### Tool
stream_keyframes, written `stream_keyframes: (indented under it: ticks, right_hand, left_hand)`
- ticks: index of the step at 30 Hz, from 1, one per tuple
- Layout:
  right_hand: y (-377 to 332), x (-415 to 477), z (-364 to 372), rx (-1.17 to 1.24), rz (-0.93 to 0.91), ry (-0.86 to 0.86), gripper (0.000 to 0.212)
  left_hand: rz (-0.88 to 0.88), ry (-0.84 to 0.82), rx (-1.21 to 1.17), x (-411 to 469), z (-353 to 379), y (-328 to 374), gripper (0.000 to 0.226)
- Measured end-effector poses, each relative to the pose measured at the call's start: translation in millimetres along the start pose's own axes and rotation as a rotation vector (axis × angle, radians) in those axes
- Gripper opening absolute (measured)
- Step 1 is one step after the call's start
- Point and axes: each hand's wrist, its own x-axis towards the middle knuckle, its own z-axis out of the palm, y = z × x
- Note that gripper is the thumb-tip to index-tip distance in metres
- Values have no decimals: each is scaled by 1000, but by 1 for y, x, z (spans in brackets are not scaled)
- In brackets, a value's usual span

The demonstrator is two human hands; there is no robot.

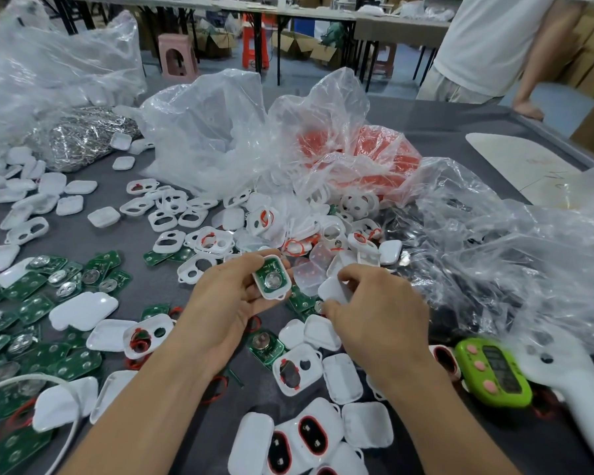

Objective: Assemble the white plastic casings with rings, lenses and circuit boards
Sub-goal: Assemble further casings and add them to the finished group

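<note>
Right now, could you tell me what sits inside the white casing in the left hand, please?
A green circuit board with a round silvery disc fills the casing in the left hand. Whatever lies beneath the board is covered.

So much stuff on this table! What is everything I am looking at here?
Circuit boards: many, green, heaped at left.
Casing shells: many, white, scattered across the table.
Plastic bags: several, clear, middle and right.
Red parts: one bagful, behind centre.
Metal pieces: one bagful, silver, far left.
Timer: one, green with pink buttons, near right.
Stool: one, pink, floor behind.
Bystander: one, white shirt, top right.
Left hand: one, grips a board-filled casing.
Right hand: one, pinches a white cover.
</note>
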Motion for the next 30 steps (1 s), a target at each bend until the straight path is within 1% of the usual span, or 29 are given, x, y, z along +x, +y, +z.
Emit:
stream_keyframes:
  ticks: [2,3,5,7,9,12,15,18,20,23,26,30]
  right_hand:
    - [2,-1,-1,35,-10,56,32]
    - [3,-2,-2,91,-11,82,34]
    - [2,-3,-4,277,-44,111,43]
    - [-7,-8,-4,441,-91,118,41]
    - [-19,-14,2,508,-117,110,39]
    - [-33,-19,11,497,-146,89,37]
    - [-39,-20,15,443,-159,134,29]
    - [-41,-20,16,397,-176,198,27]
    - [-42,-20,17,379,-187,220,30]
    - [-43,-20,16,380,-193,193,29]
    - [-44,-21,15,386,-178,236,26]
    - [-45,-23,15,361,-156,251,26]
  left_hand:
    - [-33,-1,-47,0,0,1,27]
    - [-40,-6,-65,0,0,2,28]
    - [-37,-31,-88,-1,0,3,32]
    - [-34,-65,-98,-3,2,2,36]
    - [-42,-86,-106,-4,5,0,42]
    - [-42,-79,-140,-7,9,-4,46]
    - [-26,-81,-133,-10,11,-8,41]
    - [9,-70,-62,-12,11,-9,30]
    - [22,-77,0,-13,12,-9,32]
    - [35,-68,91,-15,15,-9,33]
    - [38,-52,74,-17,19,-10,31]
    - [33,-55,50,-20,22,-9,31]
